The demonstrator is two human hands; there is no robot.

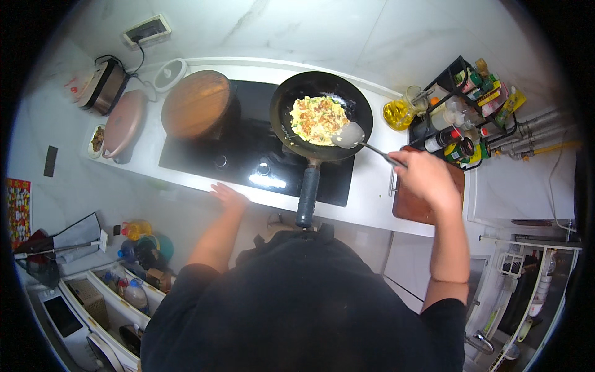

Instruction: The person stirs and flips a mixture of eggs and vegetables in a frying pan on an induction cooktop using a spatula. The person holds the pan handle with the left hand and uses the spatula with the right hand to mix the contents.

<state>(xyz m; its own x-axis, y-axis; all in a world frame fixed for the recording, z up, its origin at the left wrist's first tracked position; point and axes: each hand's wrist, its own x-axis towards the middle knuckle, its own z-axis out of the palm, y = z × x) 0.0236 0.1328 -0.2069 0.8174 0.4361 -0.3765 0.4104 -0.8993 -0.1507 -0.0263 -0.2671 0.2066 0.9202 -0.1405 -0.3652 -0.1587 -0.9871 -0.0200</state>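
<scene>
Gripped in my right hand (425, 179) is the handle of a metal spatula (349, 135), its blade at the right side of a mound of yellow and brown chopped food (318, 118) with green bits, probably scrambled egg. The food lies in a black wok (355, 100) standing on the right part of a black glass cooktop (195, 156). The wok's dark ridged handle (308, 197) points towards my body, with neither hand on it. My left hand (229, 195) holds nothing; its fingers are spread by the front edge of the white counter (367, 186).
A pot with a round wooden lid (197, 104) occupies the cooktop's left. Beyond it are a pink lidded pan (125, 123), a toaster (104, 86) and a small dish of food (97, 139). An oil jug (397, 114), a condiment rack (458, 107) and a brown cutting board (409, 195) stand right.
</scene>
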